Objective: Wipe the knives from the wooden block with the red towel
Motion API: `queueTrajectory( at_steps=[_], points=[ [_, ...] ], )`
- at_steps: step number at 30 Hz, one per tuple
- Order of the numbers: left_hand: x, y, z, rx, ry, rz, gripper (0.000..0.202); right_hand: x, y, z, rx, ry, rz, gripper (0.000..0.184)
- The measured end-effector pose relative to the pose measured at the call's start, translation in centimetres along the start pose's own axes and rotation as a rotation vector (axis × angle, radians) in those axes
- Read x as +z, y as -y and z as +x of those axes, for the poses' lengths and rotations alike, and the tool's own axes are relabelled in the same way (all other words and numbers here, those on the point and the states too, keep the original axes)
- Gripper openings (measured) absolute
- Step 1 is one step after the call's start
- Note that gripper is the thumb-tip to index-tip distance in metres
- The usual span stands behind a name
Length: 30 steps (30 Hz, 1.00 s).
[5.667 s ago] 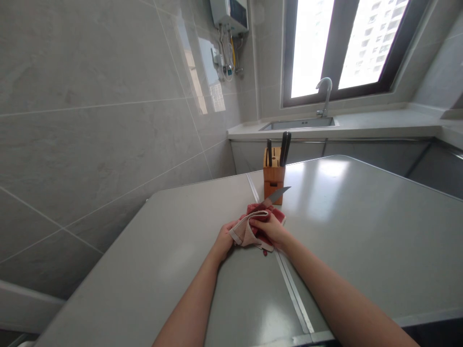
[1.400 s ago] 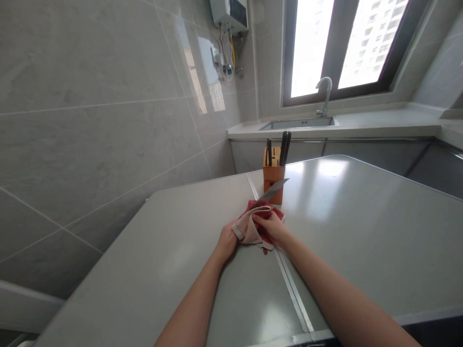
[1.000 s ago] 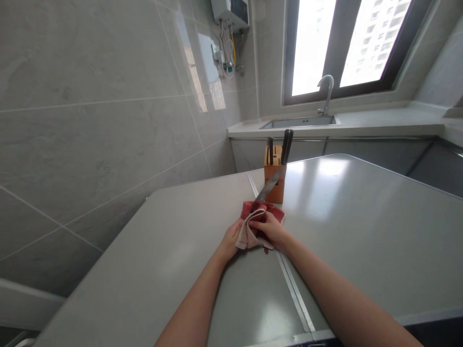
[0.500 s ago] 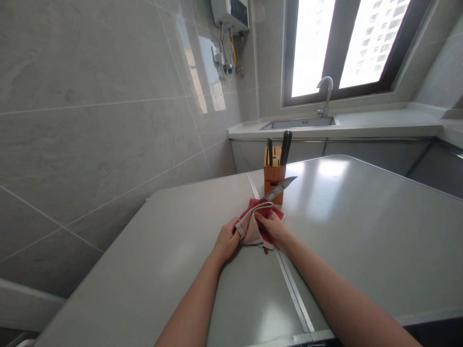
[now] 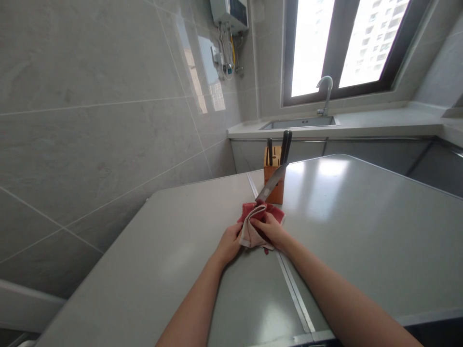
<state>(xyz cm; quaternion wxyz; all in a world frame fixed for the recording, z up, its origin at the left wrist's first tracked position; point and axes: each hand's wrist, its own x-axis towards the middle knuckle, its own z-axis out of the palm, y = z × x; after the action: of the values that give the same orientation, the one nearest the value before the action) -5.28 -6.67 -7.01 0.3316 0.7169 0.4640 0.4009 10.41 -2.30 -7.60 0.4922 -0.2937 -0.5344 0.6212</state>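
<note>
A kitchen knife (image 5: 271, 184) points up and to the right, its bare blade in front of the wooden knife block (image 5: 278, 193). The red and pale pink cloth (image 5: 250, 234) is bunched over its handle end, which is mostly hidden. At the cloth's left edge, my left hand (image 5: 230, 243) is closed, in line with the hidden knife handle; its fingertips are covered. My right hand (image 5: 273, 230) pinches a fold of the cloth from the right, thumb on top. Several black-handled knives (image 5: 285, 147) stand in the block.
The pale table (image 5: 173, 270) has a metal strip (image 5: 294, 294) across it. Beyond it are a counter (image 5: 383, 118) with a sink (image 5: 302, 123) and faucet (image 5: 327, 94), under a window. A tiled wall (image 5: 108, 144) runs along the left, with a water heater (image 5: 231, 14) above.
The blade has swung to a steeper angle, its tip now higher and further left, overlapping the block. The cloth has been gathered more tightly and both hands have shifted slightly.
</note>
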Motion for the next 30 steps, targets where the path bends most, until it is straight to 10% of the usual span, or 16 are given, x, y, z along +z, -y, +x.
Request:
queueTrajectory(
  at_steps=[17, 30],
  points=[
    [0.20, -0.06, 0.12, -0.327, 0.047, -0.588, 0.043, 0.32, 0.66, -0.42, -0.004, 0.074, -0.070, 0.024],
    [0.16, 0.68, 0.66, -0.098, 0.004, -0.285, 0.034, 0.56, 0.38, -0.37, 0.003, -0.021, 0.044, 0.025]
  ],
)
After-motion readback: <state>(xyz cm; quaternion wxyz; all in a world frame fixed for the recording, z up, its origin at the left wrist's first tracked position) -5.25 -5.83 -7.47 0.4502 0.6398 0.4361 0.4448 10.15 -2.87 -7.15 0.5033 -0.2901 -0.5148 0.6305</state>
